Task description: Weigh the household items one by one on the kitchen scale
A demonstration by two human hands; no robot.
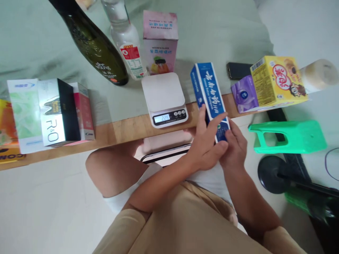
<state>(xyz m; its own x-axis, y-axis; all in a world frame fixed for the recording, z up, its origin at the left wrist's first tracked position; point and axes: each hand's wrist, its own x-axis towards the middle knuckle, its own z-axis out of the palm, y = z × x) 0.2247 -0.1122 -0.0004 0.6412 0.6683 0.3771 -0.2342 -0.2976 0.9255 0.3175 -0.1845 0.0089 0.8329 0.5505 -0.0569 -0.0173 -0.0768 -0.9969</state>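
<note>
A blue and white toothpaste box (211,88) leans over the table edge to the right of the scale. My left hand (209,144) grips its lower left side, with fingers lying across the front. At the lower right corner my right hand (234,144) closes around the same box. Just left of the box stands a white kitchen scale (164,93) with bare platform. Its lit display seems to read 224. Behind the scale is a pink carton (160,46) with fruit pictures.
Left of the scale stand a clear bottle (129,49), a dark green bottle (97,49) and several boxes, including a silver-black box (58,113). Rightward are a phone (239,70), a purple pack (245,93), a yellow box (275,81) and a whitish bottle (319,76). A green stool (307,137) stands below.
</note>
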